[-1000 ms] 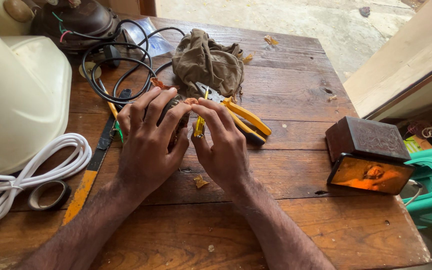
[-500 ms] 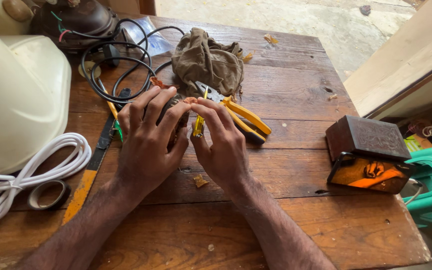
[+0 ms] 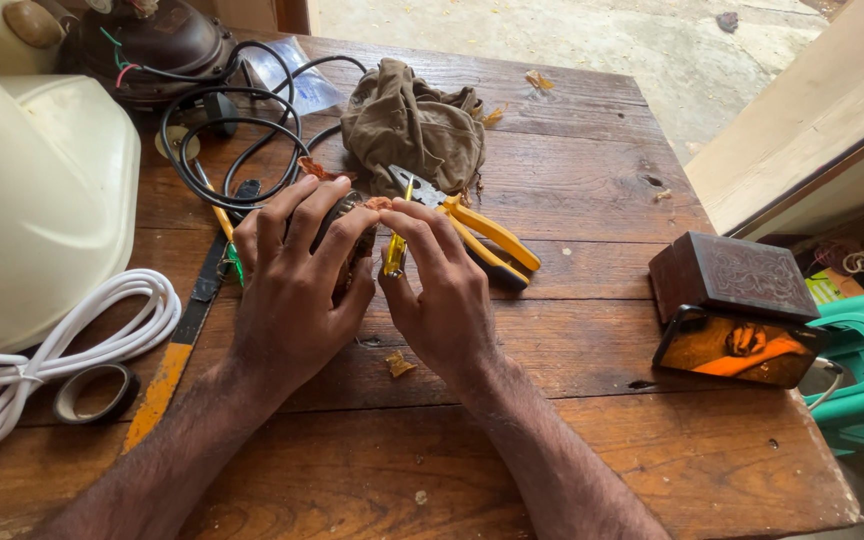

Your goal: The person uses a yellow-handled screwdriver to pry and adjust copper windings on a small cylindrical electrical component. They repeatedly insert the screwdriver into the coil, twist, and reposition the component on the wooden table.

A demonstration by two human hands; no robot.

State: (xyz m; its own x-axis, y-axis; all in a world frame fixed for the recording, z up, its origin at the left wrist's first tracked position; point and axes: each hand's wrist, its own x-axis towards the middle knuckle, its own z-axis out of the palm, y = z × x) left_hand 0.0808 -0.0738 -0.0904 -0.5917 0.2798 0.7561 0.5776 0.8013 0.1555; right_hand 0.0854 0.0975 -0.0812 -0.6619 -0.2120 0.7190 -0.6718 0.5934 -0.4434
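1. your left hand [image 3: 292,290] curls over a small dark part [image 3: 344,235] at the middle of the wooden table [image 3: 592,200]; its fingers wrap the top of it, gripping it, so most of the part is hidden.
2. your right hand [image 3: 442,295] sits just right of the left, touching it at the fingertips. it pinches a thin yellow tool [image 3: 393,255] between thumb and fingers, closed on it; what kind of tool you cannot tell.
3. the tool stands nearly upright between your two hands, right beside the part.
4. yellow-handled pliers [image 3: 482,235] lie just far and right of your right hand, handles pointing right and near.
5. a crumpled olive cloth [image 3: 412,125] lies far of the pliers.
6. a black cord [image 3: 232,150] loops at the far left, running to a dark round motor [image 3: 157,45] at the far edge.
7. a cream casing [image 3: 32,200] fills the left side, with a coiled white cable [image 3: 82,335] and a roll of tape [image 3: 92,392] near it.
8. a long black and yellow tool [image 3: 187,335] lies under your left wrist area, running near to far.
9. a carved brown box [image 3: 737,280] stands well to the right, with a lit phone [image 3: 737,350] propped on its near side.
10. a small orange scrap [image 3: 398,364] lies on the table just near your right hand.
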